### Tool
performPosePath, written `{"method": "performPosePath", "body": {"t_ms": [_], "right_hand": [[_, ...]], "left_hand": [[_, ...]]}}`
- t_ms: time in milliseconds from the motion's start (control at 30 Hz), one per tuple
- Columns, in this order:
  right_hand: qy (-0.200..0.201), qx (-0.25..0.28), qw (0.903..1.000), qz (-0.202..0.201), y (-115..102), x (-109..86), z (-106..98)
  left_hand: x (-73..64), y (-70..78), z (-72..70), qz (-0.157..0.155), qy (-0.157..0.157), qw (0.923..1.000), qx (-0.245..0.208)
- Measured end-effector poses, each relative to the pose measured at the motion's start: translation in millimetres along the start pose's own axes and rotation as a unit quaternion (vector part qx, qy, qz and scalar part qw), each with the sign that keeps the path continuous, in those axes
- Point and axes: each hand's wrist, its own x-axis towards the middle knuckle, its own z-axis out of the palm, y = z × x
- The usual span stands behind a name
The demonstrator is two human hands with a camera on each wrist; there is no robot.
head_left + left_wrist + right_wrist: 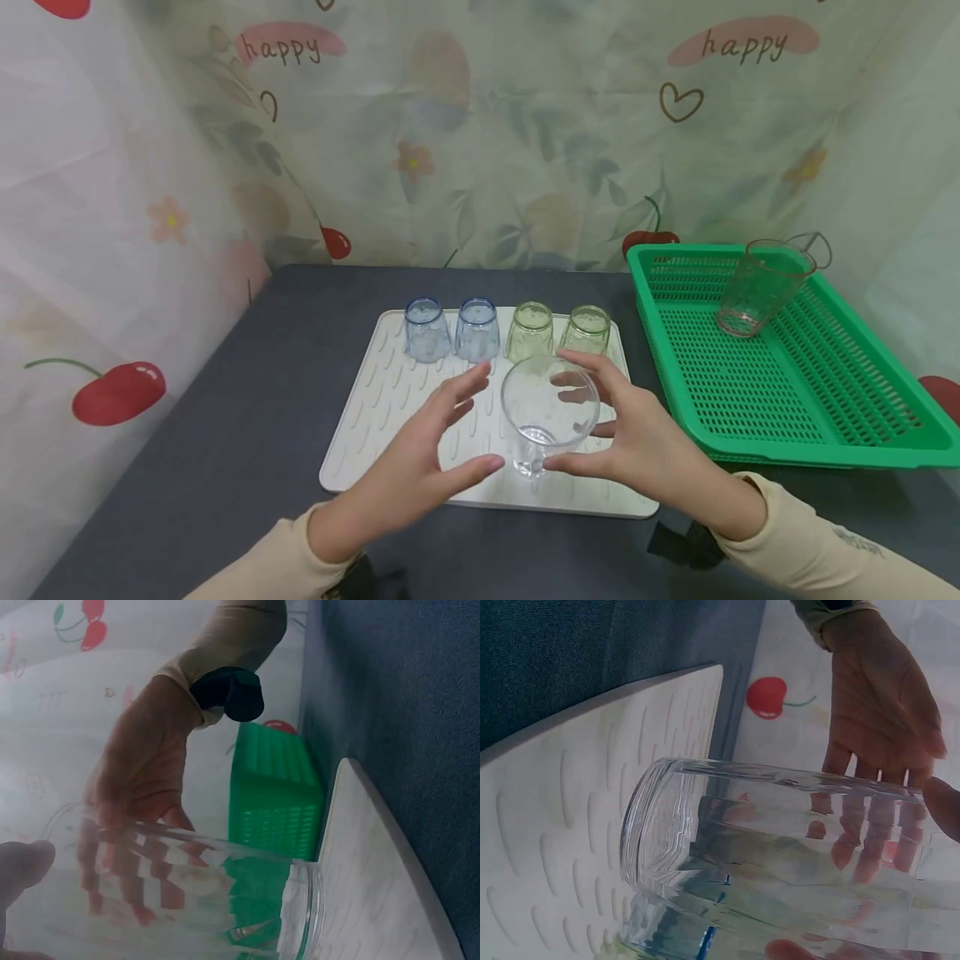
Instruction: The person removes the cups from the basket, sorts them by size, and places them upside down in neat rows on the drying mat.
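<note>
A tall clear glass (551, 408) stands near upright over the front part of a white ridged drying mat (375, 425), its thick base close over the mat. My right hand (637, 425) holds it from the right, with the thumb in front and fingers behind, showing through the glass (780, 855). On the other side my left hand (420, 450) has its fingers spread and its thumb pointing at the glass, a gap between them. Along the mat's back edge, two blue glasses (427, 333) and two green glasses (531, 333) stand upside down.
To the right is a green perforated basket (787, 392). Inside it a pink-tinted glass mug (765, 287) with a handle leans against the back. The dark table (247, 433) runs back to a patterned curtain (510, 150), which also hangs at both sides.
</note>
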Motion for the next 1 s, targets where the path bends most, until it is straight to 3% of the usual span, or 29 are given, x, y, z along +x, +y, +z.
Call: {"method": "performPosePath", "body": {"t_ms": [200,500,767,1000], "right_hand": [[-0.023,0.001,0.9996,-0.017,0.8,-1.3,8.4],[-0.036,-0.013,0.9993,-0.005,1.3,1.4,13.2],[-0.029,-0.047,0.9985,-0.003,5.0,5.4,13.0],[-0.008,0.006,0.9996,-0.028,12.0,5.9,19.8]], "left_hand": [[4.4,-2.4,13.1,-0.026,-0.023,0.9989,-0.030],[14.2,-5.7,21.6,-0.041,0.001,0.9980,-0.048],[24.8,-16.5,24.5,0.023,0.047,0.9973,-0.052],[30.8,-17.8,22.6,0.065,0.080,0.9926,-0.063]]}}
